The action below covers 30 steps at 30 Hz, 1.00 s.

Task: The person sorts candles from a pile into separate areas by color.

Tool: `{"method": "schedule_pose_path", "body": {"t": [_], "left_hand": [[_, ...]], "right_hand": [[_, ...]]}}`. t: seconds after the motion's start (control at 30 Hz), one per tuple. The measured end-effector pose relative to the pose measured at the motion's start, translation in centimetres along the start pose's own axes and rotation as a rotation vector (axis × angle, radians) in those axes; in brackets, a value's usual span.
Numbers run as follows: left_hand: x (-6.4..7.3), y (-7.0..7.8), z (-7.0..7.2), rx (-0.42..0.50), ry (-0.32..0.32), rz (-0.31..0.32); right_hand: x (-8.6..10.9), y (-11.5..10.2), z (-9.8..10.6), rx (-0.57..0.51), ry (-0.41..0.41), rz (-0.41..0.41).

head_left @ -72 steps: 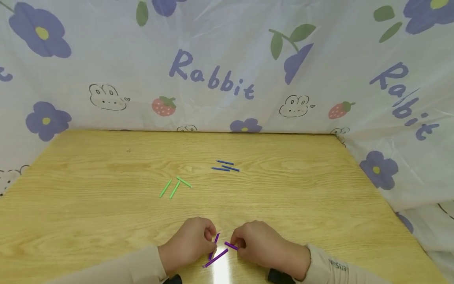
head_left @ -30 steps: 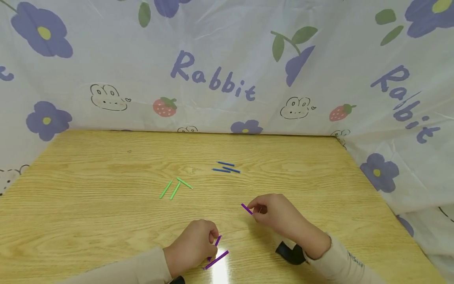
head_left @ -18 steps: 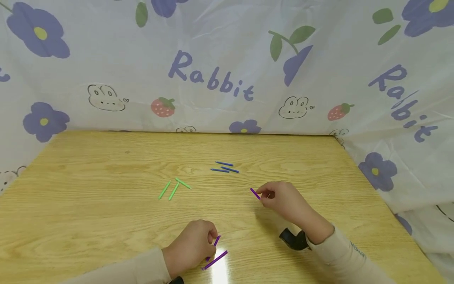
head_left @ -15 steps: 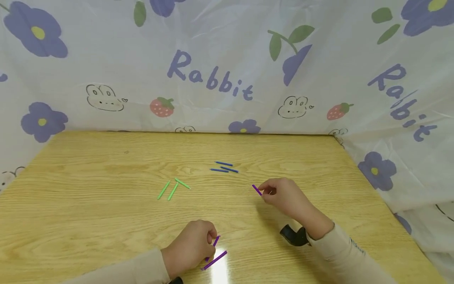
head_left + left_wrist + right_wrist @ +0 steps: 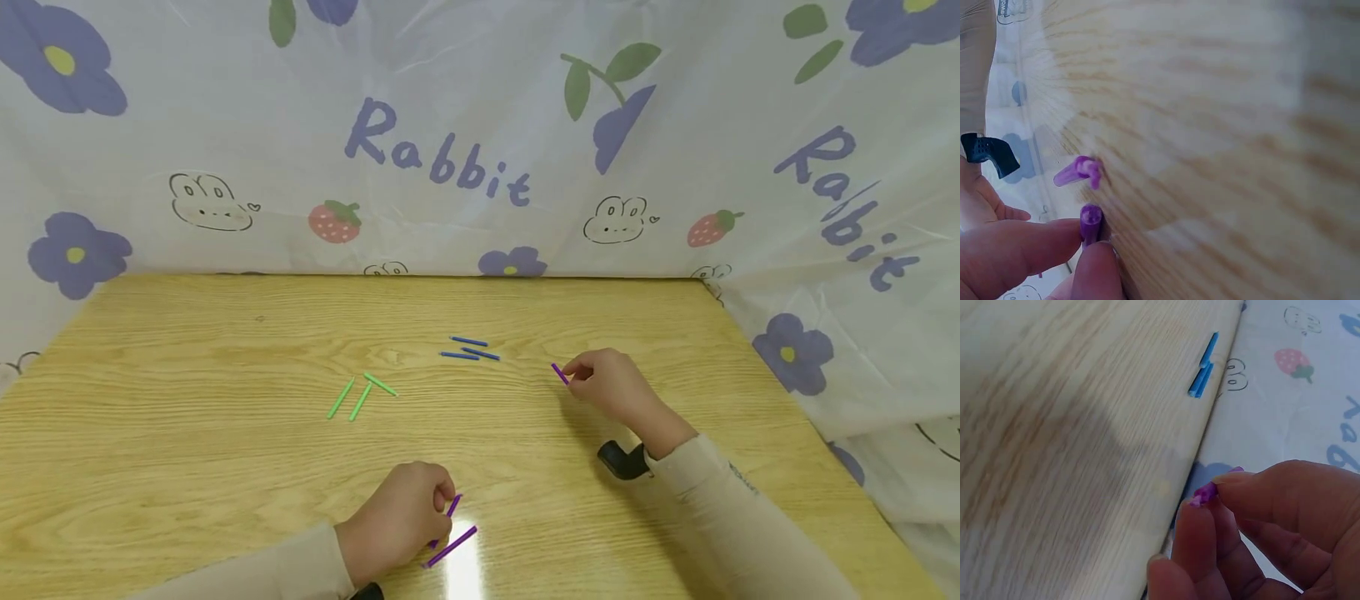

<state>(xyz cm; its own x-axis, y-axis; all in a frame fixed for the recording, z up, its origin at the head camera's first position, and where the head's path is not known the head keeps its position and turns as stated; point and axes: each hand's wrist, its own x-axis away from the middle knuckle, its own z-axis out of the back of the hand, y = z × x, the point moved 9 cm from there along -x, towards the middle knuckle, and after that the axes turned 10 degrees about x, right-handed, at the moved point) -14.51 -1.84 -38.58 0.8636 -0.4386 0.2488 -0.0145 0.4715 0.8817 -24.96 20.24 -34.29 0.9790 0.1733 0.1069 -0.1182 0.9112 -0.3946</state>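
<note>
My left hand (image 5: 399, 518) stays low near the front of the table, pinching a thin purple candle (image 5: 455, 503) between thumb and fingertip. Just beside it a second purple candle (image 5: 451, 547) lies slanted on the wood; in the left wrist view this candle (image 5: 1074, 172) shows a wick at its end. Farther out on the right, my right hand (image 5: 613, 385) holds a third purple candle (image 5: 559, 373) by thumb and fingers above the table. The right wrist view shows that candle (image 5: 1207, 492) tilted, its middle partly hidden by the thumb.
Three blue candles (image 5: 480, 353) lie close together at the back middle of the wooden table (image 5: 225, 467). Left of them are three green candles (image 5: 361, 402). A printed rabbit-pattern sheet (image 5: 450, 225) stands behind the table and along its sides.
My right hand has lifted one purple candle from beside the left hand and carried it away, forward and right. The left hand keeps its grip and place.
</note>
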Motion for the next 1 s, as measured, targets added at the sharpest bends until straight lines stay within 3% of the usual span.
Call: {"method": "schedule_pose_path", "body": {"t": [0.4, 1.0], "left_hand": [[0.0, 0.0, 0.0, 0.002, 0.002, 0.011], [0.0, -0.2, 0.0, 0.025, -0.002, 0.043]], "right_hand": [[-2.0, 1.4, -0.5, 0.029, -0.05, -0.05], [-3.0, 2.8, -1.1, 0.079, -0.082, -0.098]]}}
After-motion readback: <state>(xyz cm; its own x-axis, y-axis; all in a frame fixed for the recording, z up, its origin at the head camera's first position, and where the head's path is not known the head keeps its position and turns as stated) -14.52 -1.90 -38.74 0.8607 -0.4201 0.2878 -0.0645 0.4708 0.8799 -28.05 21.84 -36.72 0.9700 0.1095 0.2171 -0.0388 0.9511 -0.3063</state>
